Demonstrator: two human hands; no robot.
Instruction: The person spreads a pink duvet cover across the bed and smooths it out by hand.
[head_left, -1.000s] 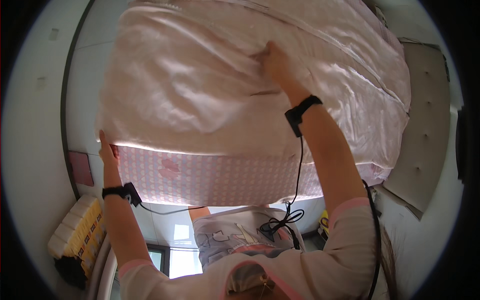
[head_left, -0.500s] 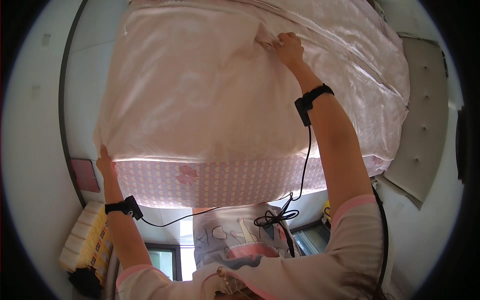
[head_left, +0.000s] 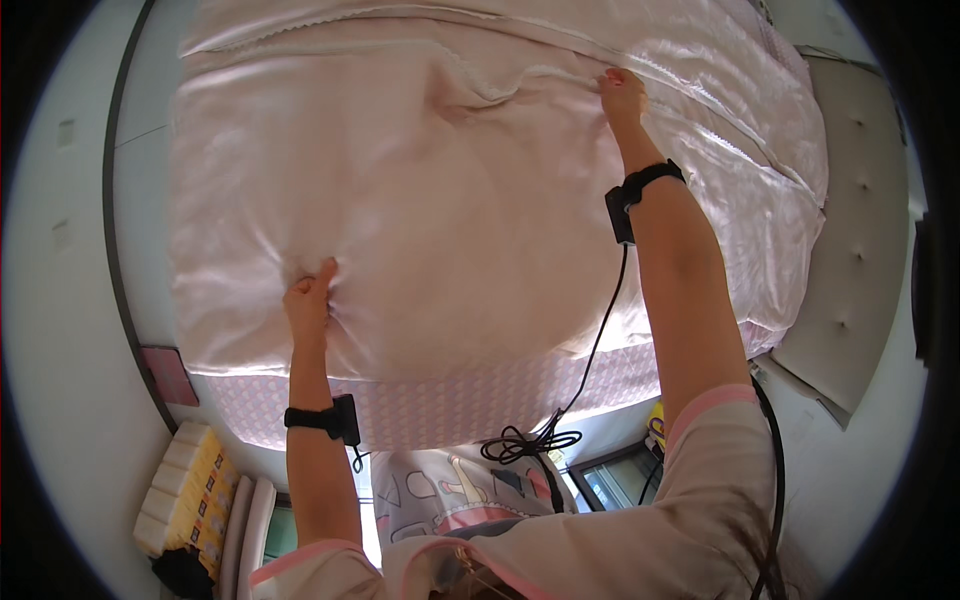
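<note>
A pale pink quilt (head_left: 430,210) with white lace trim covers most of the bed in soft folds. My left hand (head_left: 311,295) is closed on the quilt near its front left part, thumb raised, with creases running out from the grip. Farther off on the right, my right hand (head_left: 624,97) pinches the quilt at a trimmed edge. Between the two hands the cloth sags into a shallow fold. Below the quilt's front edge, a lilac patterned sheet (head_left: 470,405) shows along the side of the bed.
On the right stands a grey tufted headboard (head_left: 850,230). Yellow-and-white wrapped packs (head_left: 190,490) are stacked at the lower left, near a flat pink square (head_left: 168,375). A black cable (head_left: 608,310) runs from my right wristband (head_left: 625,205) down to a coiled bundle.
My left hand has left the quilt's front left corner and moved right and farther in. My right hand has shifted slightly right. The quilt's lace trim now shows across the far side.
</note>
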